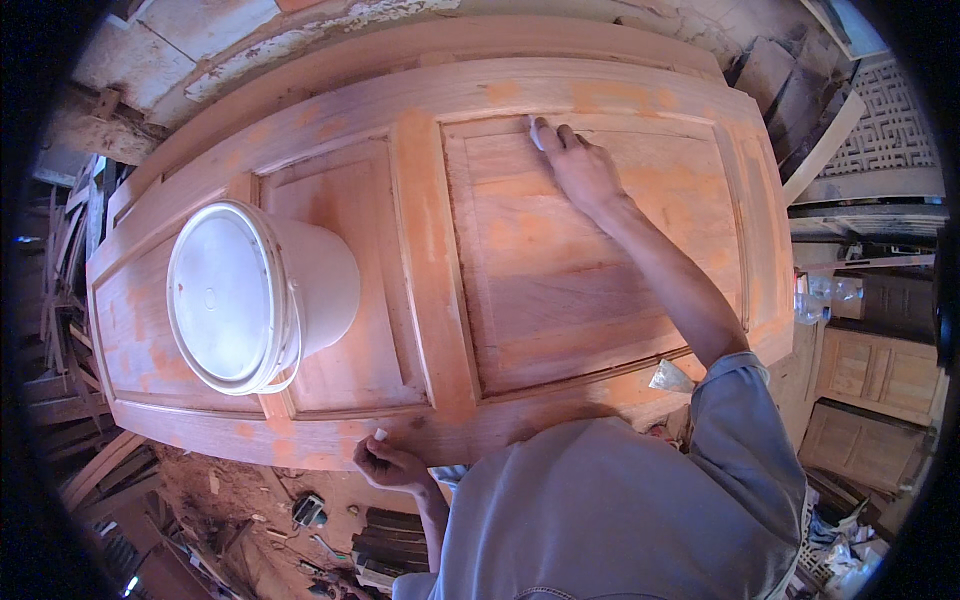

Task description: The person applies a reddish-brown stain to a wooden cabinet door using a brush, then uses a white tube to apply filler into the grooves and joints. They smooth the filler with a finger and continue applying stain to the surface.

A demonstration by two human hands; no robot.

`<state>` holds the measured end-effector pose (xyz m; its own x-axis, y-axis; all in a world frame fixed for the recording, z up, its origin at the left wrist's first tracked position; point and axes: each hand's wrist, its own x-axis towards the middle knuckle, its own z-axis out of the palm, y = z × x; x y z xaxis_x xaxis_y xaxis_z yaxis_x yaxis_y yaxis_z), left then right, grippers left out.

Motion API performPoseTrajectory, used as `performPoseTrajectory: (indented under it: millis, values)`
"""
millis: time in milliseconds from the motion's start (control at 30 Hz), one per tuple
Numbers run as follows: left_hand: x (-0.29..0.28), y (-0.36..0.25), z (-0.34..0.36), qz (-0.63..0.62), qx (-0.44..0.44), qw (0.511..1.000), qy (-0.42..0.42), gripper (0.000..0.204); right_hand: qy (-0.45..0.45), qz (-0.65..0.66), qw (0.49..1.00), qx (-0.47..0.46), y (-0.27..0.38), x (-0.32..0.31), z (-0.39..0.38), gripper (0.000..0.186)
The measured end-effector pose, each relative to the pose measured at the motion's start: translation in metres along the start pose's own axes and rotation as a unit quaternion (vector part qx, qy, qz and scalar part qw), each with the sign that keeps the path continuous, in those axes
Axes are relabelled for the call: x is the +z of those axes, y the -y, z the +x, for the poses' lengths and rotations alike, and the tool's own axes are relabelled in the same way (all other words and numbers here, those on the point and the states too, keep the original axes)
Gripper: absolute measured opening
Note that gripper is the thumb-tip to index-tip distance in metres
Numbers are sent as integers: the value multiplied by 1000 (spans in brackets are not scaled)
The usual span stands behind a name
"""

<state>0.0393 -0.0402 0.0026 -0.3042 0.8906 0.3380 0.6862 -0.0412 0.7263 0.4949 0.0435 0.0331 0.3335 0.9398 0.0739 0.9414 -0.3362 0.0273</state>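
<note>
Two bare hands work on a big wooden door (pixel 560 290) that lies flat. The right hand (pixel 578 165) reaches to the far edge of the large panel, and its fingers (pixel 553 133) pinch a small white scraper (pixel 535 130) pressed to the wood. The left hand (pixel 392 465) rests at the near edge of the door, its fingers curled tight around a small white bit (pixel 380 434).

Orange filler patches dot much of the door, mostly along the frame and the left end. I think the patching looks well along, though the middle of the big panel looks mostly bare.

A white bucket (pixel 255 295) with its lid on lies on its side on the left panels and covers that part. A flat metal blade (pixel 670 377) sits at the near right edge. Wood scraps (pixel 330 525) litter the floor below.
</note>
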Motion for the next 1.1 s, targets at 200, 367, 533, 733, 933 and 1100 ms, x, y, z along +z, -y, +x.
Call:
performPoseTrajectory:
  millis: [200,367,533,733,933,1100]
  values:
    - [-1,1,1,-3,7,1000,9,24,5,-13,1000,21,-34,-1,-14,48]
    - [-1,0,2,0,6,1000,10,24,-8,-21,999,24,-56,1,-22,51]
    - [-1,-4,4,5,10,1000,11,25,0,-31,999,39,-65,-1,-26,53]
    - [-1,-8,3,5,14,1000,3,26,-9,-19,999,30,-71,1,-27,53]
    - [-1,-5,3,24,5,1000,3,25,-15,-9,999,44,-80,0,-30,53]
    - [1,-4,3,-9,-6,1000,-1,25,11,1,999,48,-87,0,-31,49]
